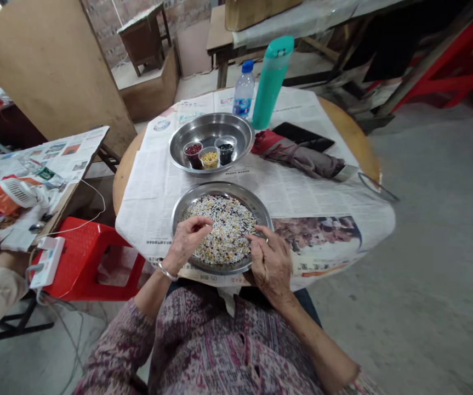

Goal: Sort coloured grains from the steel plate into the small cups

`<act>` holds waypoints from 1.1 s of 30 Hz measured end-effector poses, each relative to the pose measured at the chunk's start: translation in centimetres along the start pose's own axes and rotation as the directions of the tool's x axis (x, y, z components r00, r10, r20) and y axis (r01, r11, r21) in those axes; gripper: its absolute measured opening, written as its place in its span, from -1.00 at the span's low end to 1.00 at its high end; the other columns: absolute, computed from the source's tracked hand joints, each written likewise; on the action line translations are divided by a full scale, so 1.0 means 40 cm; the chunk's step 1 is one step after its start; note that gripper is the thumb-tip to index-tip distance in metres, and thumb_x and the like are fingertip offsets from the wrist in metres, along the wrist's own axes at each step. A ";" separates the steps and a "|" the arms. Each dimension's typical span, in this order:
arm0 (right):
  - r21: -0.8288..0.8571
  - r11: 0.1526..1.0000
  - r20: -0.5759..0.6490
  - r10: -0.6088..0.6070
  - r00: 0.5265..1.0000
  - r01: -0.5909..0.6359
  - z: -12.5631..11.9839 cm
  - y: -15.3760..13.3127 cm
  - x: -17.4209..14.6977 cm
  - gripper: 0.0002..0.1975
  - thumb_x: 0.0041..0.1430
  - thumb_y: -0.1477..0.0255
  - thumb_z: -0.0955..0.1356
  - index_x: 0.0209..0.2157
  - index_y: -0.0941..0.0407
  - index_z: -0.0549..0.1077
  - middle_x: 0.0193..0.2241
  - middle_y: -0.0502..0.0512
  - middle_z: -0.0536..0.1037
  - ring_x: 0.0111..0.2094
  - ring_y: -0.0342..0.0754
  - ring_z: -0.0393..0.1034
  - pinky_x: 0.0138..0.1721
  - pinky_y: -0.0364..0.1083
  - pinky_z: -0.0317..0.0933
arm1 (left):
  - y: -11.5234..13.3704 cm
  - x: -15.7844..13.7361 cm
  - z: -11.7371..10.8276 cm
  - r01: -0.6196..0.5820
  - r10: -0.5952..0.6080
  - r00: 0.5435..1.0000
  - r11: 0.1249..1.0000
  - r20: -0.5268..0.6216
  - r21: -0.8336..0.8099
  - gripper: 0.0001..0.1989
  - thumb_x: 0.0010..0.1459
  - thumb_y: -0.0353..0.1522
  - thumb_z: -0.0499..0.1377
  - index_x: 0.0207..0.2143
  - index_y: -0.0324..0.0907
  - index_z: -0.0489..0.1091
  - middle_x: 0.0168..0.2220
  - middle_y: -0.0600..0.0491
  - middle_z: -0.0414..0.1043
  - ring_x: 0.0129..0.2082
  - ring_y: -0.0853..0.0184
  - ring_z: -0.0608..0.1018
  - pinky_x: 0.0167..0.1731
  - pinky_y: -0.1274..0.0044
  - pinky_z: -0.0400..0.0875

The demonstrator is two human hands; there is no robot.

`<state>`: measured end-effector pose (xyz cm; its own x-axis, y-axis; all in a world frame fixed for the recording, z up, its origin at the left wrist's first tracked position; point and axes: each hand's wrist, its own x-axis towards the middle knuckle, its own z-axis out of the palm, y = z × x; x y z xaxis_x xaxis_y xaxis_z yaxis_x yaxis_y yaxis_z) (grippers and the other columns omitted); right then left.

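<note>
A round metal tray (263, 211) lies in front of me, spread with mixed white, yellow, dark red and black grains or beans (223, 230). Over its left side is my left hand (187, 241), thumb and forefinger pinched together; whatever may be between the tips is too small to make out. At the tray's right edge my right hand (272, 262) reaches in, its fingertips apart at the grains. Behind the tray, a metal basin (236, 129) holds clear cups of dark red beans (194, 154), yellow grains (209, 159) and black beans (225, 152).
Newspaper (146, 192) covers the round table. A water bottle (244, 90), a green bottle (273, 82), a folded umbrella (297, 156) and a dark flat object (304, 136) stand or lie behind. At left are a red stool (84, 263), a power strip (47, 263) and another person's arm.
</note>
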<state>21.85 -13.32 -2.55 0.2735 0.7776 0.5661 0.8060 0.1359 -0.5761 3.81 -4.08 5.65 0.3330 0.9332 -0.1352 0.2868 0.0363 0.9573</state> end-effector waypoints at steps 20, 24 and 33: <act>-0.027 1.000 -0.015 -0.013 1.000 0.013 -0.005 -0.005 0.006 -0.71 0.33 0.46 0.19 -0.16 0.13 0.53 0.01 0.21 0.50 0.05 0.04 0.36 0.11 0.06 0.15 | -0.026 0.059 0.043 -0.255 0.218 0.965 0.658 0.144 0.709 -0.84 0.19 -0.41 0.23 -0.19 -0.09 0.58 -0.36 0.07 0.46 -0.36 0.33 0.49 -0.18 0.50 0.36; -0.017 1.000 -0.017 -0.014 1.000 0.013 -0.007 -0.007 0.007 -0.71 0.32 0.46 0.19 -0.15 0.12 0.53 0.00 0.20 0.50 0.04 0.05 0.37 0.10 0.06 0.16 | -0.021 0.059 0.047 -0.257 0.226 0.964 0.642 0.142 0.723 -0.88 0.19 -0.40 0.23 -0.25 -0.09 0.57 -0.34 0.09 0.48 -0.36 0.36 0.48 -0.19 0.53 0.34; -0.014 1.000 -0.015 -0.021 1.000 0.020 -0.006 -0.004 0.006 -0.71 0.32 0.45 0.19 -0.16 0.12 0.53 0.00 0.21 0.49 0.05 0.07 0.36 0.10 0.08 0.17 | -0.027 0.061 0.046 -0.257 0.230 0.963 0.635 0.139 0.728 -0.86 0.15 -0.43 0.25 -0.21 -0.13 0.52 -0.41 0.12 0.44 -0.35 0.37 0.47 -0.20 0.55 0.33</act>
<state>21.91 -13.29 -2.19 0.2647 0.7652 0.5868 0.8188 0.1430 -0.5559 5.95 -2.51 3.82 0.5114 0.8576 0.0547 0.7510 -0.4770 0.4566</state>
